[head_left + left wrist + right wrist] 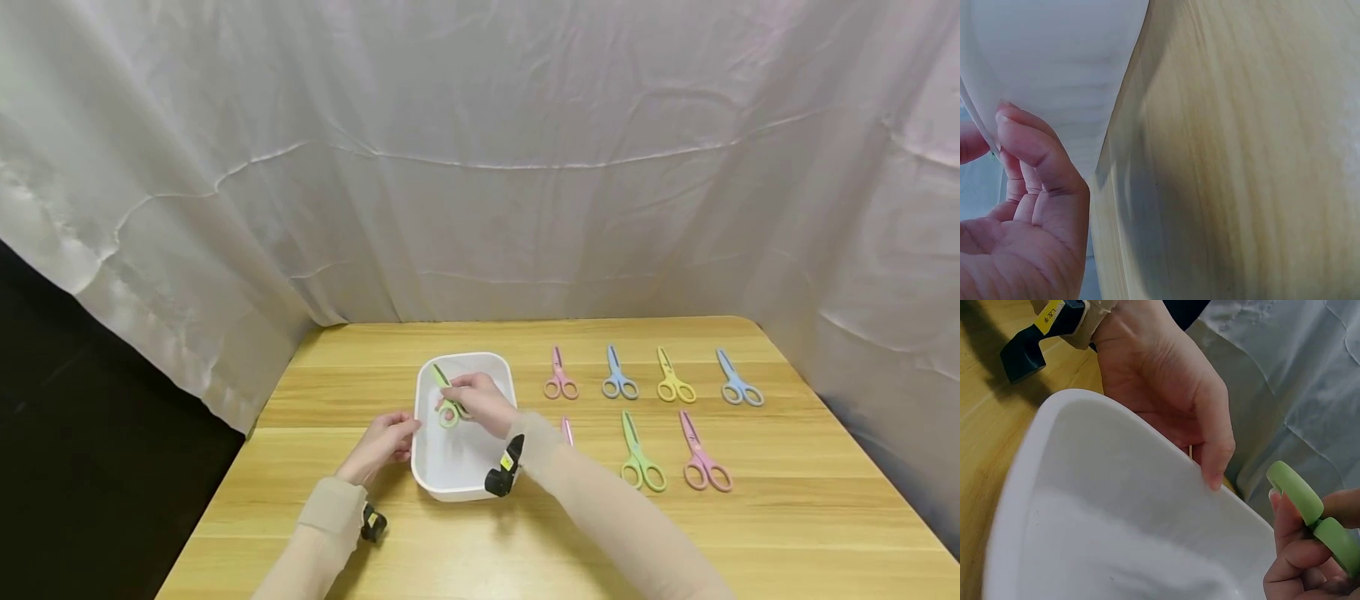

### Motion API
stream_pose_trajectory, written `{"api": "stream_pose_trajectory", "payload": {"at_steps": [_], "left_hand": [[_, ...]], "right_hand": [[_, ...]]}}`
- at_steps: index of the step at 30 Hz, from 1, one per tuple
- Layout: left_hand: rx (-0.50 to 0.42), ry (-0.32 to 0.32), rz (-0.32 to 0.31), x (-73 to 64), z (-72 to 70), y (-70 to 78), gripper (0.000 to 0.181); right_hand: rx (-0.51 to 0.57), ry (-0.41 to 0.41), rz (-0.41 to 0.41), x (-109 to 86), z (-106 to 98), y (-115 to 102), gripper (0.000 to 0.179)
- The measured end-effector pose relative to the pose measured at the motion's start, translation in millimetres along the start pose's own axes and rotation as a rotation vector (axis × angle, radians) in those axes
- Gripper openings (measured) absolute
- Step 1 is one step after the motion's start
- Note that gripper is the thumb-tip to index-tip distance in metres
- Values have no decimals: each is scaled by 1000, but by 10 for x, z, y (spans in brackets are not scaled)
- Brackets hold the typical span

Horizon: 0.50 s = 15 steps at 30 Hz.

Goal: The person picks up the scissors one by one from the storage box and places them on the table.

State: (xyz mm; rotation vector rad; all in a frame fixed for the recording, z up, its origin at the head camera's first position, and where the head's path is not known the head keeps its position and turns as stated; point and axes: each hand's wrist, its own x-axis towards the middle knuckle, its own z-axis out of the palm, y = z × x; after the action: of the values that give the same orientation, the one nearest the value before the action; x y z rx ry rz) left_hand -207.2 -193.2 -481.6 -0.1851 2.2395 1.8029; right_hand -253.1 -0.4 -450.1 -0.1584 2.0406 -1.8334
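Observation:
A white plastic bin [450,479] stands on the wooden table. My left hand [385,444] holds its left wall, with the thumb hooked over the rim and the fingers against the outside, as the left wrist view [1035,206] also shows. Over the bin, my right hand [480,404] grips a pair of green scissors [448,414] near the handles, blades pointing up and away from me. In the right wrist view the green handle loops [1297,490] show between the fingers; the blades are out of that frame. The visible bin floor [1116,562] bears nothing.
To the right lie pink [557,383], blue [614,379], yellow [672,383] and another blue scissors [738,383] in a back row. In front are green [637,462] and pink scissors [701,462], plus a pink tip [567,430] partly behind my right arm. A grey curtain [480,233] hangs behind.

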Motion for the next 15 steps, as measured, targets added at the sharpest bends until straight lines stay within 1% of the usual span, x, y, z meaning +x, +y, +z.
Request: {"api": "stream_pose_trajectory", "payload": {"at_steps": [3, 10, 15], "left_hand": [[1, 4, -2, 6, 0, -5, 25], [-4, 11, -11, 6, 5, -5, 26], [-6, 5, -10, -1, 11, -5, 27]], "right_hand": [[5, -2, -12, -26, -50, 14, 35], [72, 7, -5, -68, -181, 43, 38], [34, 33, 0, -103, -285, 83, 38]]}}
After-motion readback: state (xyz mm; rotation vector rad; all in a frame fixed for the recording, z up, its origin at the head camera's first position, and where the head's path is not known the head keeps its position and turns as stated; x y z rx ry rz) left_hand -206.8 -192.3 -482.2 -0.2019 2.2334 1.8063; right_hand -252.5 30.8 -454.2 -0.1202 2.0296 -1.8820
